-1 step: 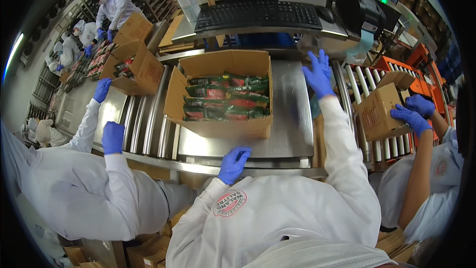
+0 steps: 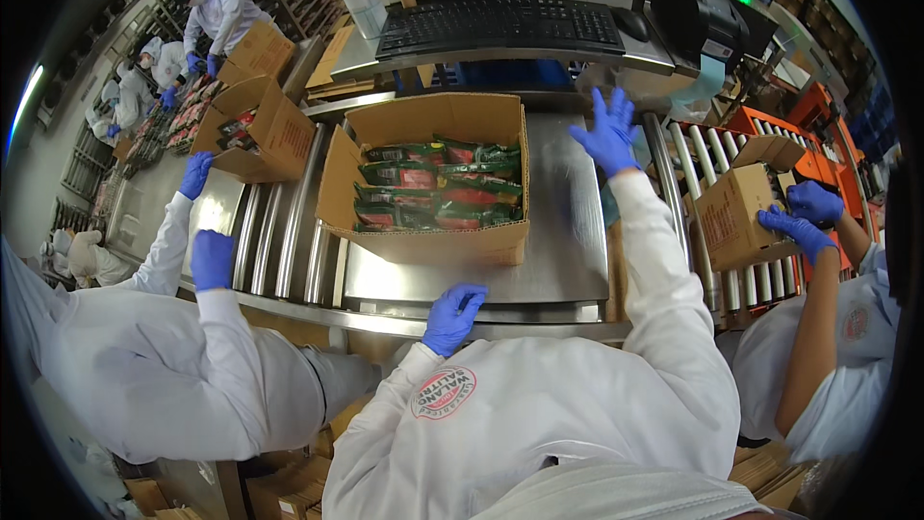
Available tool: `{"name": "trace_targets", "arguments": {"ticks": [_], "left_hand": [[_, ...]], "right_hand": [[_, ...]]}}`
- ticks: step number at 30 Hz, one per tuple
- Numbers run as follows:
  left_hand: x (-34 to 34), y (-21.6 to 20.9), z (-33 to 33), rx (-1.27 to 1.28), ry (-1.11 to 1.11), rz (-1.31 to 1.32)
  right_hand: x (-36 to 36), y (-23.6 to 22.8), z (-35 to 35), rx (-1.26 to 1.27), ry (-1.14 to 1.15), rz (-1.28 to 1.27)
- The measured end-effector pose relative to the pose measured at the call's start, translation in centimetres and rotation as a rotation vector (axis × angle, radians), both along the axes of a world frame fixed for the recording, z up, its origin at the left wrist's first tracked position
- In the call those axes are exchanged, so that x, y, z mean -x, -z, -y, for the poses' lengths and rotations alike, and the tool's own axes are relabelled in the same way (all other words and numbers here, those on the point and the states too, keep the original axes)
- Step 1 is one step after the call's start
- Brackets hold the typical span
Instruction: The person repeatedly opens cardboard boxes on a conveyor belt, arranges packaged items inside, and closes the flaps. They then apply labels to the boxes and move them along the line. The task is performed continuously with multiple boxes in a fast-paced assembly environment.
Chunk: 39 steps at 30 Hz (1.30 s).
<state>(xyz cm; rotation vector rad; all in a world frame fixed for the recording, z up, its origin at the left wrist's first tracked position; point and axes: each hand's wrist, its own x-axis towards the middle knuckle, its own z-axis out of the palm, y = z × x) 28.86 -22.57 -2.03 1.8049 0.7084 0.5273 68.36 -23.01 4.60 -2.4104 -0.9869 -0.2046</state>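
An open cardboard box point(image 2: 423, 246) stands on the steel platform point(image 2: 568, 250) in front of me. Several green and red plastic packs point(image 2: 438, 195) lie in rows inside it. My right hand point(image 2: 610, 133), in a blue glove, is raised past the platform's right side with its fingers spread. It holds nothing and is apart from the box. Low at the platform's front edge is my left hand point(image 2: 452, 320), also gloved in blue. Its fingers are curled in, and no object shows in them.
Left of the platform, a co-worker stands by rollers point(image 2: 289, 241) and a second open box point(image 2: 260, 135). At right, another co-worker's gloved hands hold a carton point(image 2: 736, 217) on a roller conveyor point(image 2: 707, 159). A keyboard point(image 2: 500, 27), mouse point(image 2: 630, 23) and black printer-like device point(image 2: 703, 14) sit on the shelf ahead.
My right hand has shifted slightly left, toward the box. The left co-worker's nearer fist has moved a little up and left. My left hand stays nearly in place.
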Motion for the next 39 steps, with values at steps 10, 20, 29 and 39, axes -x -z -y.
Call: {"name": "trace_targets", "arguments": {"ticks": [10, 20, 29, 39], "left_hand": [[0.0, 3.0, -1.2, -0.297, 0.075, -0.036], [-0.1, 2.9, -1.5, -0.182, 0.099, -0.067], [0.1, 3.7, -1.5, -0.263, 0.118, 0.008], [-0.2, 3.3, -1.4, -0.281, 0.081, 0.007]], "right_hand": [[-2.1, -10.1, -15.6, 0.112, -0.241, 0.312], [-1.2, -10.3, -16.9, 0.000, -0.170, 0.413], [-1.5, -11.7, -17.4, -0.114, -0.105, 0.494], [-2.7, -10.0, -17.4, -0.070, -0.104, 0.464]]}}
